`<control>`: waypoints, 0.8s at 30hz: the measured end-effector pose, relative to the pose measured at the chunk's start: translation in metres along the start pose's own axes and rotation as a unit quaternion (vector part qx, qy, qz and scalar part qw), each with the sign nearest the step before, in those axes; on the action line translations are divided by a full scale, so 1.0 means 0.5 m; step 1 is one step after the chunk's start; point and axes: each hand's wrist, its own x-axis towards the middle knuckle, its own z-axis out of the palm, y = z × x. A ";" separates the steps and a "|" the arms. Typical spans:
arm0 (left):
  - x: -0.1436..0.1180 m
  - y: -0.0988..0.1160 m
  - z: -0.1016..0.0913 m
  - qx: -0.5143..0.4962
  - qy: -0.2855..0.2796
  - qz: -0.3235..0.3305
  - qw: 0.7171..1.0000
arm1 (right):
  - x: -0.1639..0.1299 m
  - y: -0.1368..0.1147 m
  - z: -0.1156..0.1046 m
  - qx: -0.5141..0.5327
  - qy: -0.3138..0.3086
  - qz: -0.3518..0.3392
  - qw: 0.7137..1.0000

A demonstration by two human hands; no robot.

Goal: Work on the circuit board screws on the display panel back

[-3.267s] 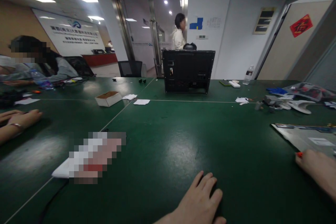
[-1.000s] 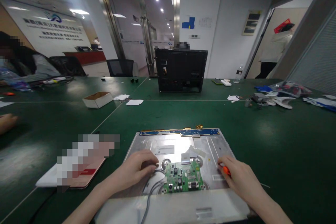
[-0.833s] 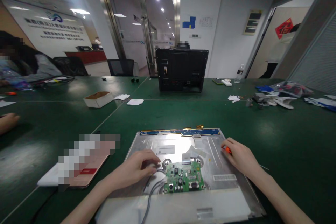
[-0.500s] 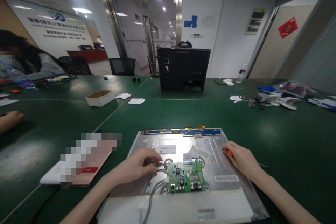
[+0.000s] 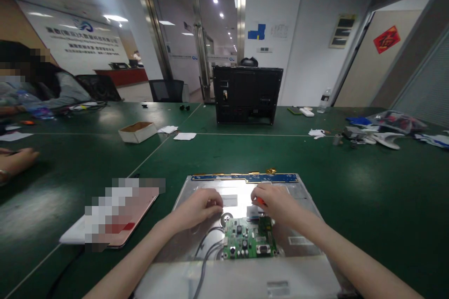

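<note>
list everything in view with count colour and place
display panel: 1, silver, centre front
circuit board: 1, green, on panel
circuit strip: 1, blue, panel's far edge
cables: at least 2, dark, left of board
tool: 1, orange, in right hand
tabletop: 1, green, underneath
flat item: 1, pink, partly pixelated, left
open box: 1, white, mid-left
paper scraps: several, white, far half
monitor casing: 1, black, far centre
bottles: 2, clear, far side
plastic bag: 1, clear, far right
chairs: 2, black, beyond table
glass doors: 2, clear, back
co-worker: 1, grey sleeve, far left
another person's hand: at least 1, bare, left edge
left hand: 1, bare, over panel
right hand: 1, bare, over panel
</note>
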 end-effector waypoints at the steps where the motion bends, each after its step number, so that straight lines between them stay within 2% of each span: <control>1: 0.009 0.001 0.001 0.001 0.005 0.000 1.000 | 0.020 -0.013 0.004 0.002 -0.005 -0.017 1.000; 6: 0.036 -0.002 0.010 0.014 0.022 -0.017 1.000 | 0.098 -0.041 0.035 0.009 -0.026 -0.076 0.997; 10: 0.027 -0.006 0.009 -0.003 0.030 -0.015 0.999 | 0.122 -0.045 0.054 0.012 -0.032 -0.089 0.995; 14: -0.004 -0.006 -0.004 -0.022 0.021 -0.021 0.999 | 0.117 -0.044 0.052 0.019 -0.024 -0.091 0.995; 19: -0.066 0.003 -0.018 -0.044 -0.054 -0.017 0.997 | 0.089 -0.028 0.044 0.028 0.001 -0.076 0.997; 24: -0.111 0.003 -0.015 -0.033 -0.096 -0.029 0.994 | 0.052 -0.010 0.046 0.034 0.020 -0.056 0.998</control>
